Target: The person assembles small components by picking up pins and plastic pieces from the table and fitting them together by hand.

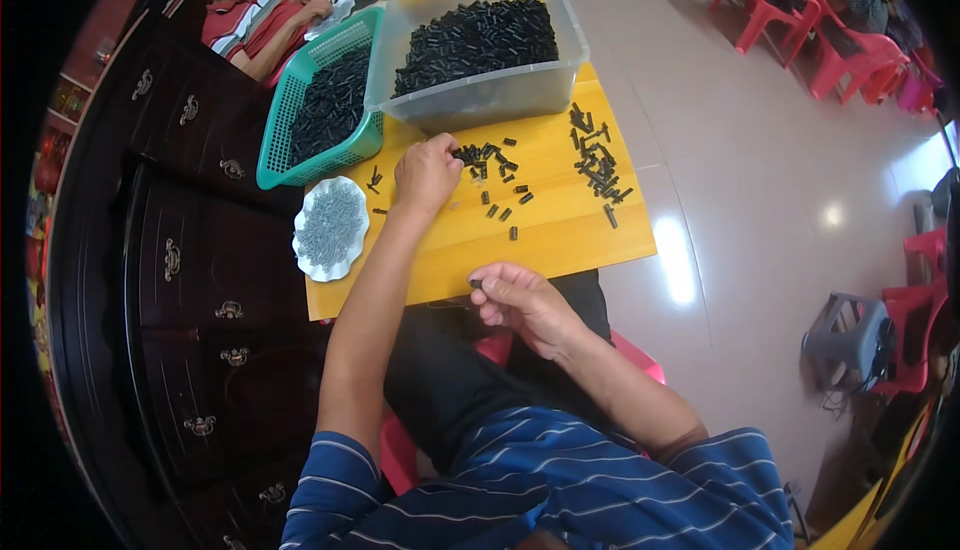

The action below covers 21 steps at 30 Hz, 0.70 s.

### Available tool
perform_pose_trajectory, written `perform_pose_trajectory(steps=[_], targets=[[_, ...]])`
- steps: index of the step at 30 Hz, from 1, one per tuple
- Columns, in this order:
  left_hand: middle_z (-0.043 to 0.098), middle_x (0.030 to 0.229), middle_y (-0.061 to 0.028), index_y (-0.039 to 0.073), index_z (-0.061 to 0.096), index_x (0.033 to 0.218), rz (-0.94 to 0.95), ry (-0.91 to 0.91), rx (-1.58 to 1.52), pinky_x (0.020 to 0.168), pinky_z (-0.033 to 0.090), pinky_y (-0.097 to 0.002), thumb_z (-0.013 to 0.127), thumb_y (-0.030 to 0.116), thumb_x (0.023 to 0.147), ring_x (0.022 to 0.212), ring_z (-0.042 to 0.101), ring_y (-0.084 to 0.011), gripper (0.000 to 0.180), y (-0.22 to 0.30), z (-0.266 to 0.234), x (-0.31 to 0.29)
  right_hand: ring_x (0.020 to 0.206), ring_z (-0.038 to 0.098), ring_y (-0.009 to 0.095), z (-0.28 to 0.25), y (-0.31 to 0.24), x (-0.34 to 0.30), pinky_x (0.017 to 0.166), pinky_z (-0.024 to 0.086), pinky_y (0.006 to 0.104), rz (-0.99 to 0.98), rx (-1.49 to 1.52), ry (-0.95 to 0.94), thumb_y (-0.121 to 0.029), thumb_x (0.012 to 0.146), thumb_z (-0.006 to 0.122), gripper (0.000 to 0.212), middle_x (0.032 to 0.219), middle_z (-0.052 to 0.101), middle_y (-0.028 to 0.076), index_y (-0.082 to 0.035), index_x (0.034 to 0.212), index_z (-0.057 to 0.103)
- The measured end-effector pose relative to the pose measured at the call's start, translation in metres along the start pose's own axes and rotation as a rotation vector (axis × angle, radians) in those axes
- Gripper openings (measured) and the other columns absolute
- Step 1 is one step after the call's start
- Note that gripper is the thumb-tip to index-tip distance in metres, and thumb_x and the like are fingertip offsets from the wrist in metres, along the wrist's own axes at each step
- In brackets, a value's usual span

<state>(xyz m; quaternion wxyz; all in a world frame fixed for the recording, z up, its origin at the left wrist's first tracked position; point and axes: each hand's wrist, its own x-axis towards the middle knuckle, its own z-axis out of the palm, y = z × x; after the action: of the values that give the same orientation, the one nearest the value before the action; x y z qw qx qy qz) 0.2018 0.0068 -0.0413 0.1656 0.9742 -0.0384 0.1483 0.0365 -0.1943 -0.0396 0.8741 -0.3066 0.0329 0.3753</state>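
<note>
My left hand [427,175] is bent over the left end of a loose pile of short black plastic cylinders [487,154] on the yellow table. Its thumb and fingers are pinched together at a dark piece at the pile's edge. Nearer to me, over the table's front edge, my right hand [525,302] is closed with a small black cylinder [475,283] held between thumb and fingertips. Several more black cylinders lie scattered between the two hands. Along the table's right side lies a heap of longer black pieces [597,160] with thin stems.
A translucent bin [480,100] and a green basket [275,140], both full of black parts, stand at the back. A white scalloped dish [302,250] holds small metal pins or screws. Dark drawers [190,240] line the left; another person [270,25] sits beyond. Red chairs [765,0] stand at right.
</note>
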Motion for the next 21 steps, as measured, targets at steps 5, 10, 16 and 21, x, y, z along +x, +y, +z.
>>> perform_pose_trajectory(steps=[5, 10, 16, 21], targets=[[0.071, 0.078, -0.0089, 0.011, 0.071, 0.099, 0.037, -0.006, 0.050, 0.070, 0.053, -0.0418, 0.071, 0.011, 0.076, 0.076, 0.069, -0.0295, 0.024, 0.000, 0.003, 0.006, 0.077, 0.062, 0.009, -0.001, 0.001, 0.001, 0.075, 0.051, 0.0236, -0.001, 0.012, -0.008, -0.021, 0.098, 0.063, 0.019, 0.092, 0.067, 0.001, -0.008, 0.111, 0.065], [0.070, 0.081, -0.0112, 0.008, 0.073, 0.099, 0.095, 0.079, -0.027, 0.068, 0.053, -0.0376, 0.066, 0.008, 0.079, 0.074, 0.068, -0.0254, 0.022, -0.011, -0.017, -0.001, 0.077, 0.061, 0.009, 0.002, 0.001, 0.002, 0.075, 0.051, 0.0234, 0.001, 0.008, -0.019, -0.021, 0.098, 0.063, 0.019, 0.093, 0.067, 0.001, -0.008, 0.111, 0.065], [0.066, 0.077, -0.0008, 0.002, 0.071, 0.103, -0.260, -0.054, -0.615, 0.067, 0.048, -0.0248, 0.060, 0.004, 0.088, 0.074, 0.062, -0.0065, 0.018, 0.024, -0.075, -0.067, 0.076, 0.061, 0.007, -0.002, 0.002, 0.000, 0.072, 0.050, 0.0207, -0.018, -0.005, -0.020, -0.020, 0.101, 0.058, 0.019, 0.093, 0.066, 0.000, -0.006, 0.114, 0.063], [0.065, 0.087, 0.0004, -0.002, 0.067, 0.101, -0.361, -0.041, -0.965, 0.073, 0.048, -0.0233, 0.061, 0.002, 0.091, 0.081, 0.060, -0.0060, 0.012, 0.020, -0.075, -0.139, 0.076, 0.061, 0.007, 0.002, 0.007, 0.001, 0.072, 0.050, 0.0210, 0.001, -0.034, -0.029, -0.019, 0.100, 0.059, 0.019, 0.092, 0.067, 0.001, -0.006, 0.114, 0.063]])
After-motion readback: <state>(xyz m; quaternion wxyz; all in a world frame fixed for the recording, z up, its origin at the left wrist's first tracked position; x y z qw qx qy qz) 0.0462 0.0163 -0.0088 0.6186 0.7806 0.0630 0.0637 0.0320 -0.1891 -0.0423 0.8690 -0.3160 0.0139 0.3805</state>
